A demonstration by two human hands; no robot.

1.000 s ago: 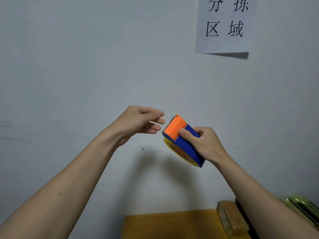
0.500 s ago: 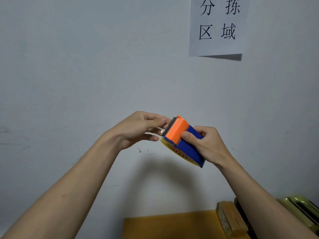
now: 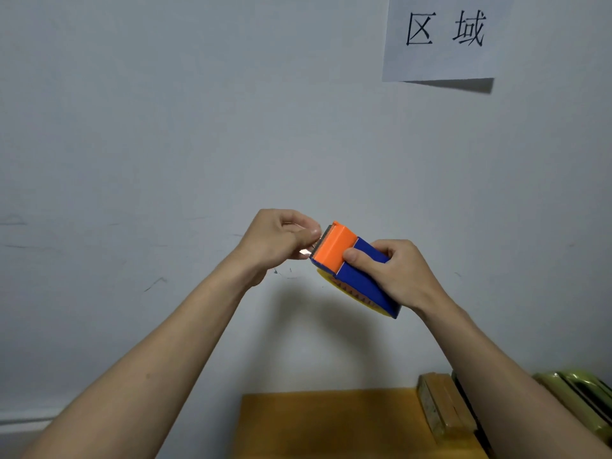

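A blue tape dispenser point(image 3: 359, 279) with an orange front cover and a yellow side is held up in front of the white wall. My right hand point(image 3: 397, 273) grips its blue body, thumb lying across the top near the orange part. My left hand point(image 3: 281, 240) is at the dispenser's front edge, its fingertips pinching the clear tape end point(image 3: 308, 251) that sticks out by the metal blade.
A paper sign point(image 3: 443, 38) with black characters hangs on the wall at the upper right. Below, an orange-yellow surface point(image 3: 328, 422) shows at the bottom, with a wooden block point(image 3: 440, 405) and green-yellow objects point(image 3: 579, 392) at its right.
My left hand has moved right from open air to the dispenser's front and closed its fingertips on the tape end. The view has tilted down a little.
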